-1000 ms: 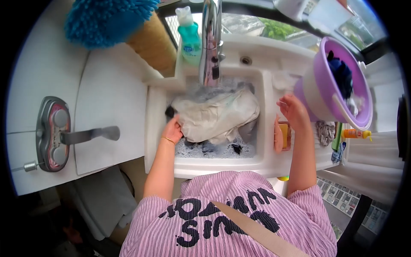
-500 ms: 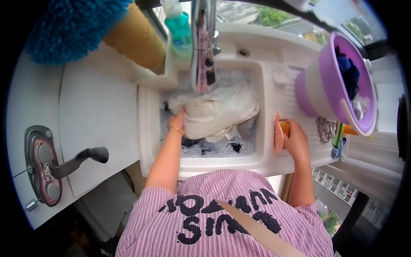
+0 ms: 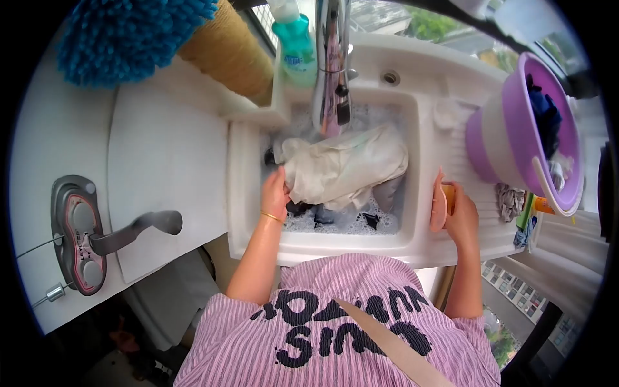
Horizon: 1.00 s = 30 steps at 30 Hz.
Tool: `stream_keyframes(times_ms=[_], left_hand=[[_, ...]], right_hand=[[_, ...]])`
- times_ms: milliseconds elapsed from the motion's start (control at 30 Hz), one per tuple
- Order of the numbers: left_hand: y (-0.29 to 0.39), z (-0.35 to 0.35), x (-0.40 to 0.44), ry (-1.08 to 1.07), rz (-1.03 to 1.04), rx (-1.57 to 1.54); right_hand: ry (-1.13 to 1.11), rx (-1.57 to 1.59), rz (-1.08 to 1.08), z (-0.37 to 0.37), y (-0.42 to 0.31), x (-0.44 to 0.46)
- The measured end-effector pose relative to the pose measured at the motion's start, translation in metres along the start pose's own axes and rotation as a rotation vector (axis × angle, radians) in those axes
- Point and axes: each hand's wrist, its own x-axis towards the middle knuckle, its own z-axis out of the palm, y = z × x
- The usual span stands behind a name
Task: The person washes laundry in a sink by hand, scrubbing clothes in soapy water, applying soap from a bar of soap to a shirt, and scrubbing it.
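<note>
A wet white cloth [image 3: 351, 164] lies bunched in the soapy water of the sink [image 3: 322, 244], with dark pieces of fabric [image 3: 322, 214] beneath it. My left hand [image 3: 276, 193] is at the cloth's left end, its fingers extended upward and loosely apart from the thumb; the fingertips are beside or just touching the cloth. On the counter right of the basin, my right hand [image 3: 462, 216] has its fingers around a yellow bar of soap [image 3: 449, 193]. The soap sits against a pink soap dish [image 3: 439, 209]. Part of the bar is hidden by my fingers.
A chrome faucet [image 3: 332, 97] hangs over the basin. Behind it stands a teal soap bottle [image 3: 295, 48]. At right, a tilted purple bucket [image 3: 483, 145] holds dark clothing, near a crumpled grey cloth [image 3: 510, 201]. A grey handled device [image 3: 80, 238] lies on the left.
The view has shifted so the scene sits farther right. My left hand has drawn back slightly from the white cloth, whose left end looks more crumpled. My right hand stays at the soap dish.
</note>
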Motion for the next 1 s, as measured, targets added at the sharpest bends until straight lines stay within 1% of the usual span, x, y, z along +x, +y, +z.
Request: stream_keyframes(times_ms=[33,100,167,300,367,400,467,567,700,767,800,867,900,967,1000], left_hand=[[0.015,0.007,-0.017,0.005,0.002,0.002],[0.037,0.016,-0.043,-0.125,-0.049,-0.051],[0.047,0.015,-0.057,-0.153,-0.059,-0.050],[0.057,0.015,-0.073,-0.234,-0.050,-0.080],[0.058,0.019,-0.079,-0.226,-0.047,-0.045],[0.057,0.022,-0.081,-0.221,-0.044,-0.010],[0.055,0.026,-0.083,-0.233,-0.052,-0.008],[0.053,0.034,-0.085,-0.243,-0.066,0.000],[0.053,0.044,-0.090,-0.242,-0.063,-0.016],[0.051,0.045,-0.092,-0.251,-0.064,-0.030],[0.051,0.045,-0.093,-0.257,-0.064,-0.044],[0.052,0.048,-0.094,-0.247,-0.064,-0.041],[0.053,0.048,-0.096,-0.246,-0.071,-0.028],[0.057,0.053,-0.099,-0.238,-0.074,-0.013],[0.057,0.058,-0.098,-0.239,-0.070,0.001]], right_hand=[[0.002,-0.016,0.006,-0.001,-0.002,0.000],[0.002,-0.031,0.006,-0.001,-0.006,0.001],[-0.044,0.071,0.123,-0.001,-0.009,0.000],[0.019,-0.028,0.087,0.012,-0.004,-0.001],[0.143,-0.090,-0.003,0.014,-0.007,-0.003],[0.147,-0.091,-0.001,0.016,-0.005,-0.003],[0.191,-0.040,-0.139,0.023,0.003,0.001],[0.240,-0.082,-0.094,0.025,0.007,0.004],[0.241,-0.097,-0.114,0.015,0.009,0.011],[0.107,0.024,0.040,0.007,0.014,0.017],[0.105,0.021,0.034,0.003,0.022,0.020],[0.288,0.225,0.091,-0.003,0.040,0.029],[0.166,0.496,0.057,-0.025,0.010,0.027],[-0.035,0.945,0.015,-0.034,-0.046,0.025],[-0.134,0.976,-0.010,-0.025,-0.076,0.024]])
